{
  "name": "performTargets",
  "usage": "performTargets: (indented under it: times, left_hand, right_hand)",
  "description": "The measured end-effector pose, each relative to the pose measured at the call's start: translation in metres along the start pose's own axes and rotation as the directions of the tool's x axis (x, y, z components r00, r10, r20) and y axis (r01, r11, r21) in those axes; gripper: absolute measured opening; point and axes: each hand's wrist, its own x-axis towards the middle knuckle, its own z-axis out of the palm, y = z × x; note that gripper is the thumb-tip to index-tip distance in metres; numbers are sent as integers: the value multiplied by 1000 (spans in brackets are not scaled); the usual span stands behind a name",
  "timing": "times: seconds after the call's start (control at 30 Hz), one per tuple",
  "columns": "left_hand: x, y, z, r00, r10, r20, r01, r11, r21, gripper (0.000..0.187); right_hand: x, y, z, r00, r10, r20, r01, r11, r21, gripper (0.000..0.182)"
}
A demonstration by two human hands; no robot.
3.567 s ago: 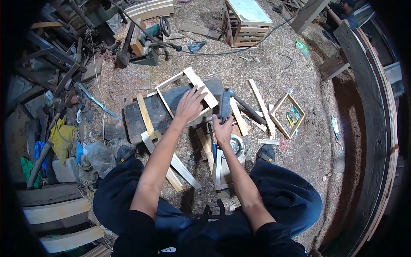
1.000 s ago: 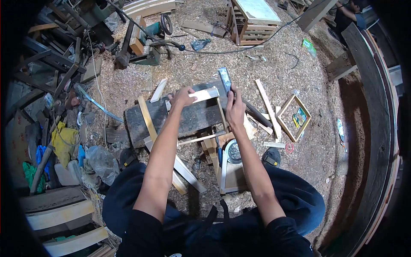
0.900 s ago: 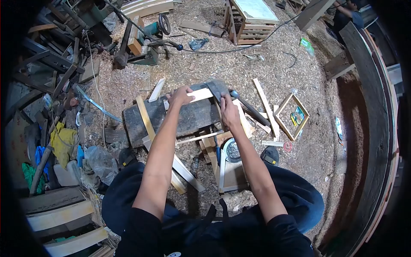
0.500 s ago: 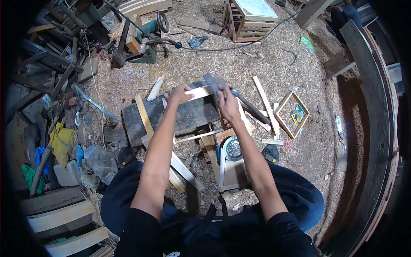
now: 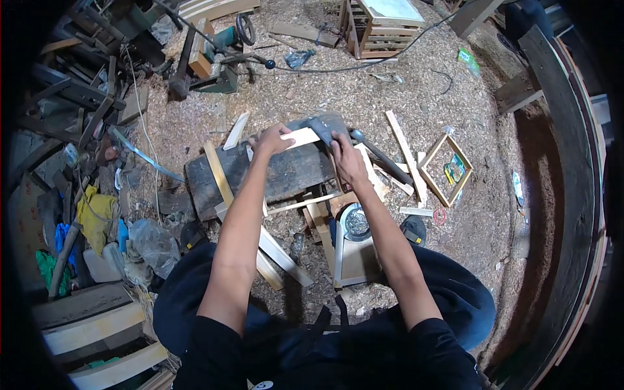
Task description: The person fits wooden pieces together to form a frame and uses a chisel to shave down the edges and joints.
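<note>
My left hand [image 5: 273,140] is closed on a short pale wood strip [image 5: 301,137] over the dark plank bench [image 5: 286,174]. In my right hand [image 5: 348,156] is a flat dark grey piece [image 5: 320,128], whose exact kind I cannot tell. Its edge meets the right end of the strip. Just right of that hand lies a hammer [image 5: 388,162], its rounded head towards the bench. Below the right wrist, a round tin [image 5: 356,221] with small metal bits sits on a board [image 5: 359,261] between my legs.
Right of the bench lie loose wood strips [image 5: 407,156] and a small wooden frame [image 5: 429,181]. More strips [image 5: 219,172] lean across the bench's left side. A slatted crate [image 5: 390,42] stands at the back, near a machine with a handwheel [image 5: 246,31]. Shavings cover the floor.
The grey piece, blurred before, now lies lower and steady against the strip's right end. My right hand has shifted slightly; the left keeps its hold on the strip.
</note>
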Motion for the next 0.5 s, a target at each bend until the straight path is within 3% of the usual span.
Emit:
performTargets:
  times: [0.07,0.17,0.2,0.27,0.3,0.33,0.4,0.43,0.47,0.5]
  left_hand:
    - [4,-4,4,999,15,-37,-15,1000,13,46]
    - [-1,1,1,999,-19,-37,19,1000,3,46]
    - [-3,0,1,999,-19,-39,19,1000,-3,46]
    - [20,-21,16,999,19,-27,-20,1000,-24,46]
    - [31,-25,17,998,56,-23,-57,998,-40,46]
    - [22,-15,8,998,56,-33,-57,997,-43,46]
    - [3,-5,7,991,45,-125,-39,998,55,45]
    - [6,-7,9,990,56,-133,-49,997,52,44]
    - [13,-18,13,991,49,-128,-42,998,56,44]
    - [30,-32,22,991,86,-107,-87,996,2,43]
  right_hand:
    - [4,-1,-7,1000,-28,12,28,999,-23,33]
    - [3,-28,-20,947,0,-321,121,925,359,32]
    - [2,-17,-9,949,5,-316,117,924,365,32]
    - [4,21,6,999,49,1,-49,999,-14,32]
    - [10,18,-2,998,55,33,-51,992,-113,32]
    - [17,10,-9,998,45,31,-41,993,-113,32]
    - [16,-1,-19,997,16,-74,-8,995,102,32]
    - [11,-13,-21,969,-15,-247,90,951,296,32]
    - [6,-5,-9,971,-8,-241,83,950,302,32]
    - [1,10,6,992,-15,-122,31,991,131,31]
